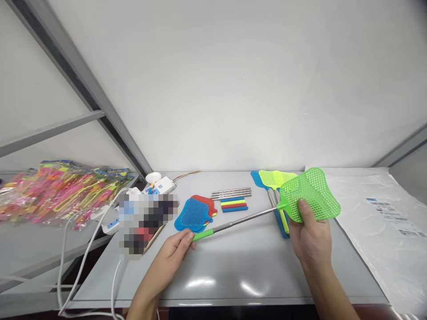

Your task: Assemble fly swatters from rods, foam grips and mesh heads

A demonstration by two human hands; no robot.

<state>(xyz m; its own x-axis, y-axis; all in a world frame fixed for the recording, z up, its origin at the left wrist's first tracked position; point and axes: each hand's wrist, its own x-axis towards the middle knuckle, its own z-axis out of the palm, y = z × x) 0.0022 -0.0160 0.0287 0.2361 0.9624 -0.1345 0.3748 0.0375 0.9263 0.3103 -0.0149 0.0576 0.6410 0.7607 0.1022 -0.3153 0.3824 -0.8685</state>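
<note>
While spanning both hands, green swatter (267, 212) links left hand (173, 253) and right hand (310, 238)

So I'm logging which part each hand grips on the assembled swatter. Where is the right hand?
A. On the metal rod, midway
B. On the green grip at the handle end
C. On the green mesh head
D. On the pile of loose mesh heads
C: the right hand pinches the lower edge of the green mesh head, while the left hand holds the green grip at the other end of the metal rod.
</note>
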